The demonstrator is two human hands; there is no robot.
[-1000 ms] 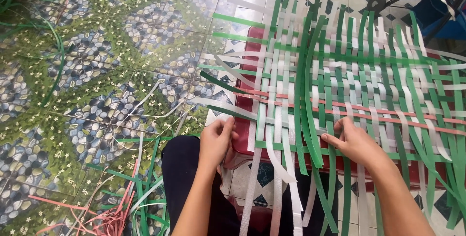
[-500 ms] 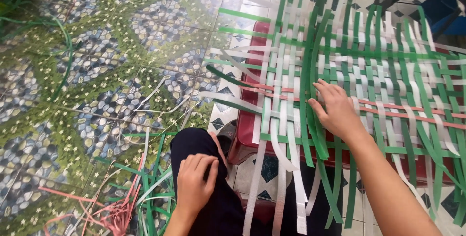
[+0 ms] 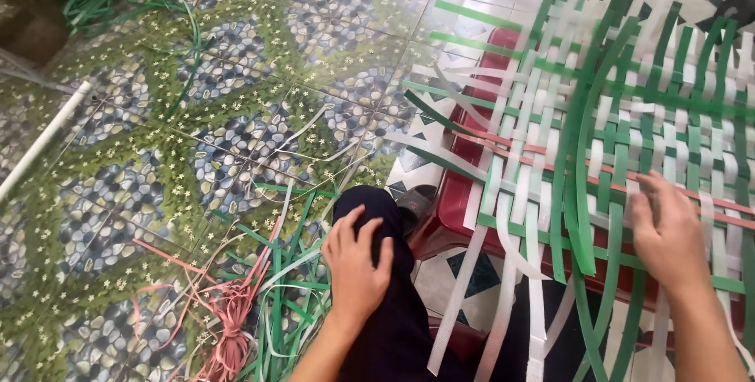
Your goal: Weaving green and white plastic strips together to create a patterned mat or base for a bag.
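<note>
At far left we see a white pipe on the patterned floor, then loose pink, green and white strips. Our left hand lies open on a dark-clad knee, holding nothing. Right of it, a woven mat of green and white strips lies over a red stool. Our right hand rests spread flat on the mat, gripping nothing.

Bare tiled floor open at left. Loose strip pile blocks floor by left hand; woven mat covers red stool at right.
</note>
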